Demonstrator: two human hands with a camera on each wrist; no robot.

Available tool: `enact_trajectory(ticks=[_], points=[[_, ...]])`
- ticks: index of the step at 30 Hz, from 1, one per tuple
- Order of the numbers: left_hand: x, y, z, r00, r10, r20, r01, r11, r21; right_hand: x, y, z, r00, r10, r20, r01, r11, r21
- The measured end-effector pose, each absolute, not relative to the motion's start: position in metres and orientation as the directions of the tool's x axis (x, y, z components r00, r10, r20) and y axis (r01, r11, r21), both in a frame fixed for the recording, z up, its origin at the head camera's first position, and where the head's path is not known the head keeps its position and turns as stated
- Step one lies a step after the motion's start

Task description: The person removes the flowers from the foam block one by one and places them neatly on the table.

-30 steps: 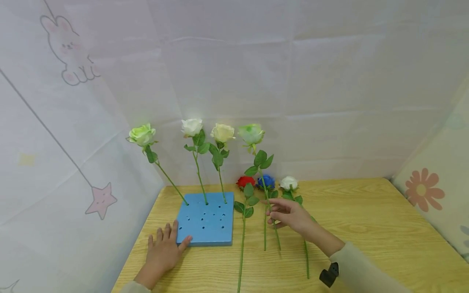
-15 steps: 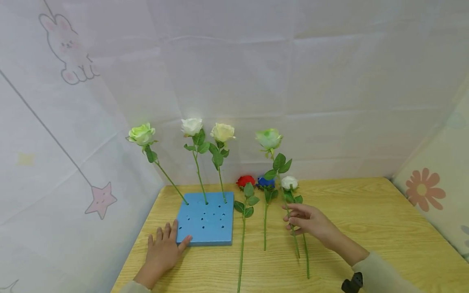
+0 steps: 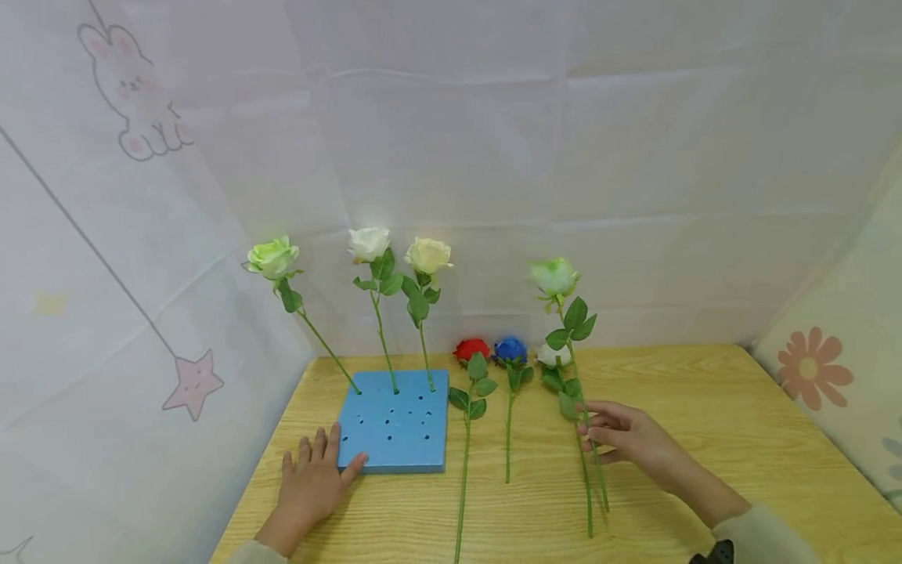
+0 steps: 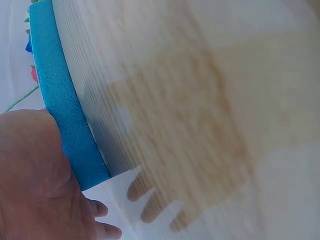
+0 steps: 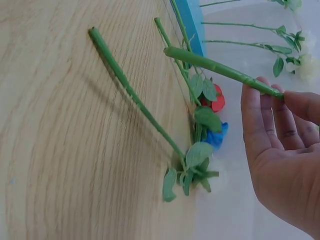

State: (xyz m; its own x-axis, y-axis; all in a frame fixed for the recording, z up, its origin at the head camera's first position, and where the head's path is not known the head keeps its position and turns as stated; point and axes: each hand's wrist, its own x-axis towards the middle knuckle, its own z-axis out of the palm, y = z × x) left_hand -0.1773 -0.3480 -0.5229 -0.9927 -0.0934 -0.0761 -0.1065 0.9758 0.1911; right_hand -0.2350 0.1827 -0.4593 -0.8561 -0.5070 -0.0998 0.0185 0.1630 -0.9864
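My right hand (image 3: 623,439) pinches the stem of a pale green artificial rose (image 3: 555,277) between thumb and fingers, its bloom up and the stem's lower end pointing down over the table. In the right wrist view the cut end of that stem (image 5: 215,66) juts out from the fingertips. Behind it lies a white rose (image 3: 553,356), partly overlapped in the head view. My left hand (image 3: 312,479) lies with fingers spread at the left front corner of a blue foam block (image 3: 395,423) dotted with holes, thumb against its front edge.
A light green rose (image 3: 273,258), a white rose (image 3: 369,244) and a cream rose (image 3: 428,255) stand in the block's back holes. On the wooden table (image 3: 676,392) lie a red rose (image 3: 471,350) and a blue rose (image 3: 510,350). A pale cloth wall rises behind.
My right hand has carried the pale green rose to the right, from above the blue rose to beside the white one, and slightly lower. The left hand has stayed at the block.
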Motion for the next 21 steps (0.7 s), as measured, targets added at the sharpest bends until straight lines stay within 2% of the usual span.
enact_trajectory(ticks=[21], points=[[-0.179,-0.350,-0.526,-0.993,-0.093,-0.073,-0.106,0.976,0.192,-0.229,0.232,-0.486,-0.858,-0.469,-0.210,0.131,0.195,-0.972]])
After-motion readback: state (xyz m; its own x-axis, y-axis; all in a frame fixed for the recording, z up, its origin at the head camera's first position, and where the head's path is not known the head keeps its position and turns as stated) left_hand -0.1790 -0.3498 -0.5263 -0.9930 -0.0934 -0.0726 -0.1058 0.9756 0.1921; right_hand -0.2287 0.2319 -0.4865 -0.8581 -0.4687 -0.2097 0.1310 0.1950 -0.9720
